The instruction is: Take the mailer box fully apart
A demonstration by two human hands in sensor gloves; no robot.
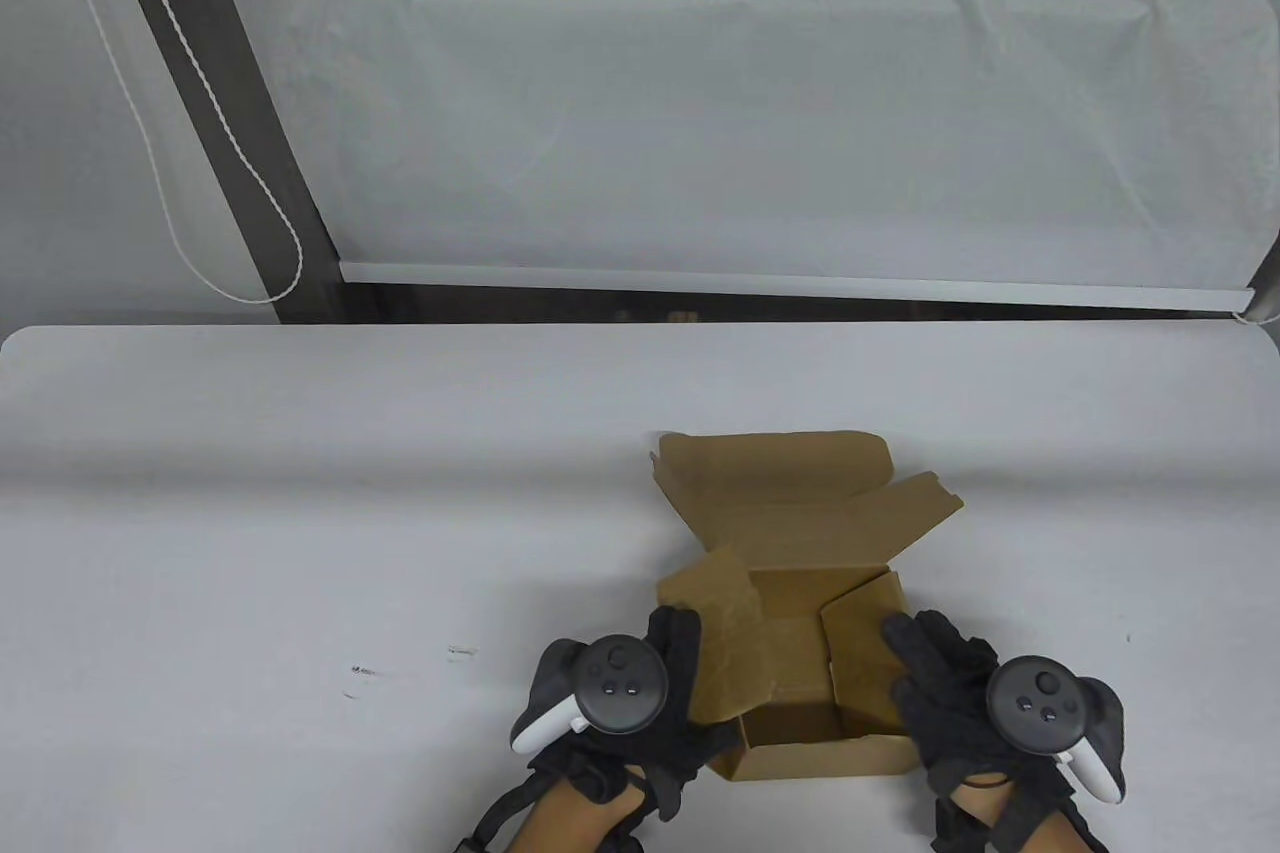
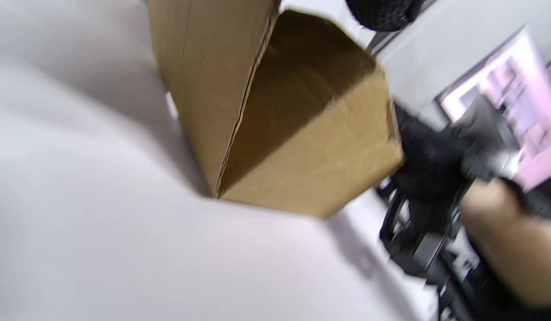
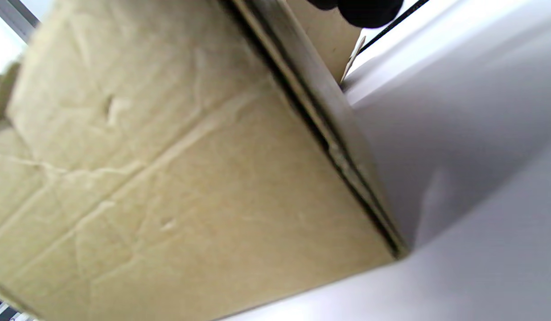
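Observation:
A brown cardboard mailer box stands open near the table's front edge, its lid leaning back and a flap sticking out to the right. My left hand holds the box's left side panel, which leans outward. My right hand holds the right side wall, with fingers lying over its inner flap. In the left wrist view the box fills the middle, one fingertip is at the top and my right hand is behind it. In the right wrist view the box wall is very close, with one fingertip at its top edge.
The white table stretches wide to the left and behind the box. A few small dark marks lie left of my left hand. A white blind with a cord and a dark post hang behind the far edge.

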